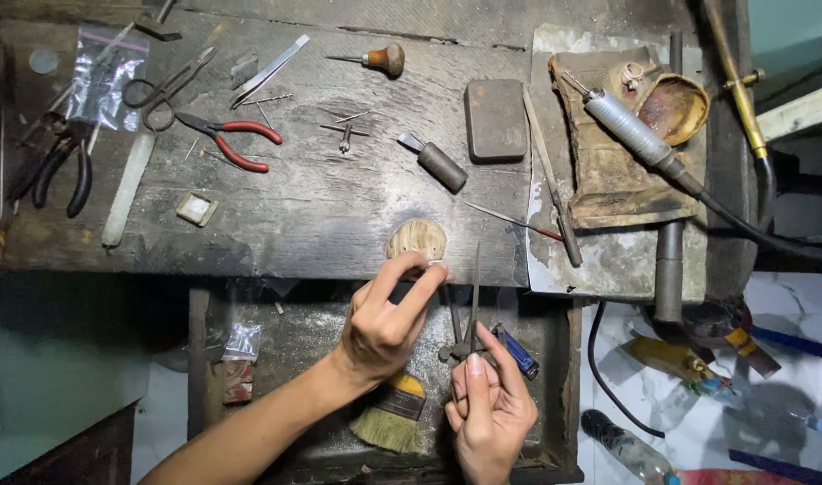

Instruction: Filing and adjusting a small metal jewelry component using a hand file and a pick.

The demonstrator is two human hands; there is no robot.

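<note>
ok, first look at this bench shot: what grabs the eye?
Two hands at bottom centre: the left hand presses something small against the wooden peg at the bench edge, and the right hand holds thin files. Red pliers lie upper left; a rotary handpiece rests upper right.

The workbench (339,207) is old wood, rough, scarred and matt grey. At its twelve o'clock lies an awl (375,59) with a smooth, glossy wooden knob. At ten o'clock the pliers (227,139) show dull metal jaws and shiny red plastic grips. The thin file (474,296) in the right hand (490,409) is dark, matt metal. The brush (391,415) at six o'clock has pale, coarse bristles.
</note>
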